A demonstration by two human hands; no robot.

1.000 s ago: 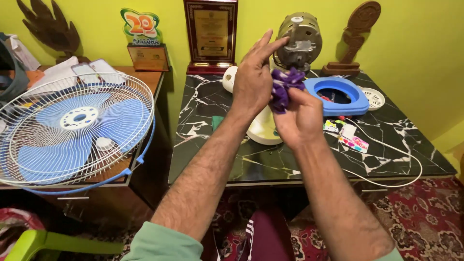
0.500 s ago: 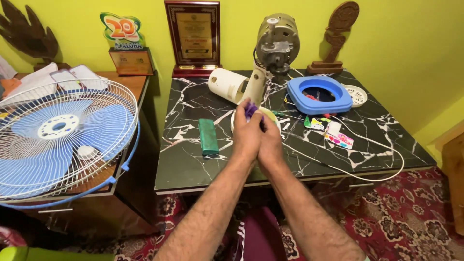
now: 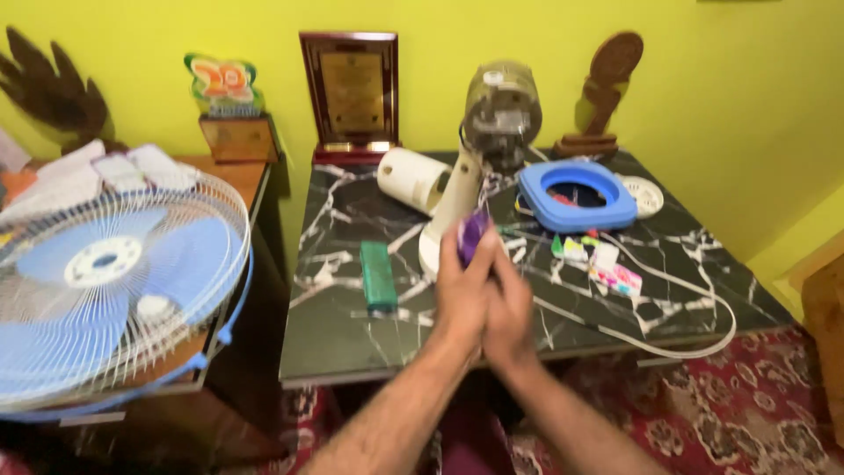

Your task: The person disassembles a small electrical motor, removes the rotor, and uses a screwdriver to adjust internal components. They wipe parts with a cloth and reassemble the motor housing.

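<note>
My left hand [image 3: 462, 295] and my right hand [image 3: 510, 308] are pressed together over the front of a black marble table [image 3: 352, 343]. Between them they clasp a small purple object [image 3: 472, 233], whose top sticks out above the fingers. I cannot tell what the purple object is. Just behind the hands a white fan stand with its base [image 3: 448, 215] rests on the table. A green rectangular block [image 3: 379, 274] lies to the left of my hands.
A blue ring-shaped part [image 3: 576, 195], a white cylinder [image 3: 411, 179], small coloured pieces [image 3: 607, 264] and a white cord [image 3: 694, 303] lie on the table. A caged blue fan head [image 3: 105, 281] sits on a wooden table at left. Trophies and a plaque line the yellow wall.
My hands dropped from face height down over the table and closed together around the purple object. The view shifted slightly.
</note>
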